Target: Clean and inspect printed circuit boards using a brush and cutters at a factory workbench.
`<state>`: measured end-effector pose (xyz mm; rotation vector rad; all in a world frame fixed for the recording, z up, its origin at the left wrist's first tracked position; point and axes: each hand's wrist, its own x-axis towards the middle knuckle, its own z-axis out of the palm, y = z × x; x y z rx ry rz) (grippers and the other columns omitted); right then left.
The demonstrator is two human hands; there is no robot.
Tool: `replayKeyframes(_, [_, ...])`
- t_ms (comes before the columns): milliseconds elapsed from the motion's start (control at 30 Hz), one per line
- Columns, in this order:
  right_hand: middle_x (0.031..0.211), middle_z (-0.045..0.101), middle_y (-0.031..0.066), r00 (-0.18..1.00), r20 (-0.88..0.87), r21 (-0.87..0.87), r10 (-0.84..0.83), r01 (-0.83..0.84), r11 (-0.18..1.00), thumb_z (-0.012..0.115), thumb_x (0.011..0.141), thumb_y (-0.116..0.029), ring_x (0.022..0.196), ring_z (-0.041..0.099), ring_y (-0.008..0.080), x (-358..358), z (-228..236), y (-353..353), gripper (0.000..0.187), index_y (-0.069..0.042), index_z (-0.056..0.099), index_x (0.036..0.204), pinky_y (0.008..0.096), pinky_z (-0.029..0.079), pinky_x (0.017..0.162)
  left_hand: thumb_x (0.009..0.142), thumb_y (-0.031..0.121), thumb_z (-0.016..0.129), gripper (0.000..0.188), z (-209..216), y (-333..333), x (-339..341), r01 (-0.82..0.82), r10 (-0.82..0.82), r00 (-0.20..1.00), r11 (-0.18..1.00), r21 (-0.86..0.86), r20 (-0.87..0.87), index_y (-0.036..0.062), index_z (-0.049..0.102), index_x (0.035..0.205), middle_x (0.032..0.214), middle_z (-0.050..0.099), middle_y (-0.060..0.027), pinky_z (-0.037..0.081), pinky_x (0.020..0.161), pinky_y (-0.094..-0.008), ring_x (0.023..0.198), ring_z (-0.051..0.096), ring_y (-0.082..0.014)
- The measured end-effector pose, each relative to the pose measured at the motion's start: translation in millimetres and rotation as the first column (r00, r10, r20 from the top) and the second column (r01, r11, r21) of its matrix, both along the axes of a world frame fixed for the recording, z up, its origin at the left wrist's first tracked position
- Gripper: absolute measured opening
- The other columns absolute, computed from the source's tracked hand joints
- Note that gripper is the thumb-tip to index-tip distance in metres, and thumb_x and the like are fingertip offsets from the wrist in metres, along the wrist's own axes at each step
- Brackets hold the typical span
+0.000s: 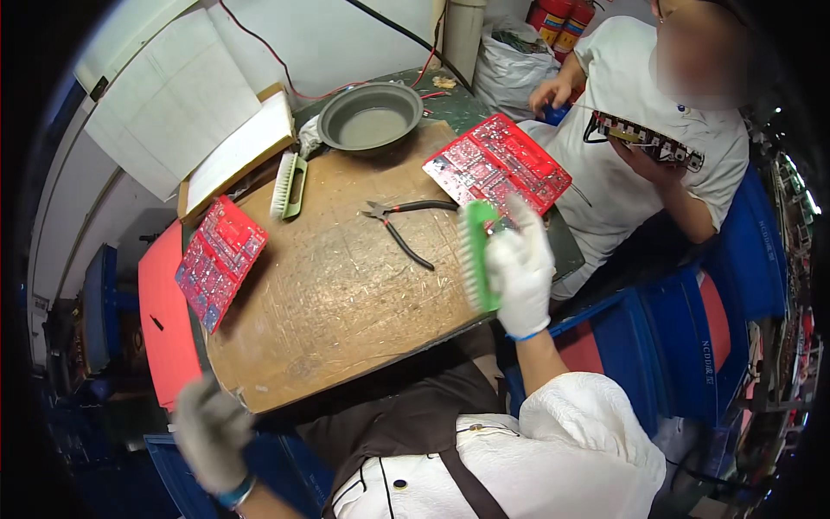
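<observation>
My right hand [524, 277], in a white glove, grips a green scrubbing brush [484, 285] with white bristles over the right side of the table. Just beyond it lies a red circuit board [497, 164]. Black-handled diagonal cutters [402, 229] rest on the board top with their jaws apart, left of the brush. My left hand [212, 432], gloved too, hangs off the table's near left corner; motion smears its fingers. A second red circuit board [221, 259] lies tilted at the left edge of the table, above that hand.
Brown board [320, 303] covers the worktable. Towards the back sit a grey basin [370, 125] and another green brush [290, 186]. A wooden tray [238, 160] stands back left. On the right, a co-worker [648, 78] holds a dark electronic assembly [653, 140]. Blue bins [683, 337] stand nearby.
</observation>
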<state>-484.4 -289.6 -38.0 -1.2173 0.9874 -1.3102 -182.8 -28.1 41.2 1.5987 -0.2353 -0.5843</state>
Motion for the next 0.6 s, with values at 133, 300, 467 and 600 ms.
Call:
replayKeyframes(133, [0.113, 0.074, 0.0120, 0.774, 0.579, 0.376, -0.257, 0.027, 0.926, 0.052, 0.106, -0.020, 0.088, 0.076, 0.0191, -87, -39, -60, 0.035, 0.001, 0.063, 0.132, 0.0315, 0.065, 0.074, 0.108, 0.031, 0.058, 0.041, -49, -175, -68, 0.570, -0.609, 0.777, 0.789, -0.230, -0.159, -0.0007, 0.057, 0.134, 0.115, 0.070, -0.0186, 0.060, 0.076, -0.0364, 0.099, 0.073, -0.0263])
replayKeyframes(300, [0.114, 0.075, 0.0173, 0.678, 0.733, 0.340, -0.052, -0.299, 0.892, 0.052, 0.106, -0.017, 0.095, 0.076, 0.0258, -125, -79, -109, 0.033, 0.005, 0.064, 0.128, 0.0358, 0.066, 0.084, 0.101, 0.032, 0.066, 0.030, -93, -346, -102, 0.788, -0.785, 0.610, 0.615, -0.016, -0.104, 0.0030, 0.064, 0.109, 0.078, 0.065, -0.0049, 0.053, 0.065, -0.0308, 0.068, 0.062, -0.0169])
replayKeyframes(467, [0.120, 0.073, 0.0223, 0.704, 0.706, 0.353, 0.071, -0.438, 0.827, 0.051, 0.107, -0.015, 0.103, 0.075, 0.0307, -127, -79, -132, 0.034, 0.009, 0.062, 0.129, 0.0416, 0.064, 0.093, 0.083, -0.002, 0.071, 0.029, -111, -382, -143, 0.595, -0.650, 0.723, 0.758, -0.267, -0.234, -0.0041, 0.069, 0.112, 0.090, 0.070, -0.0109, 0.055, 0.058, -0.0350, 0.075, 0.068, -0.0203])
replayKeyframes(600, [0.123, 0.071, 0.0212, 0.836, 0.527, 0.367, 0.150, -0.383, 0.848, 0.049, 0.107, -0.013, 0.108, 0.074, 0.0287, -131, -80, -101, 0.037, 0.009, 0.058, 0.134, 0.0381, 0.063, 0.095, 0.081, -0.005, 0.071, 0.039, -105, -336, -120, 0.636, -0.686, 0.724, 0.704, -0.316, -0.073, -0.0073, 0.066, 0.120, 0.098, 0.072, -0.0119, 0.054, 0.065, -0.0302, 0.076, 0.068, -0.0198])
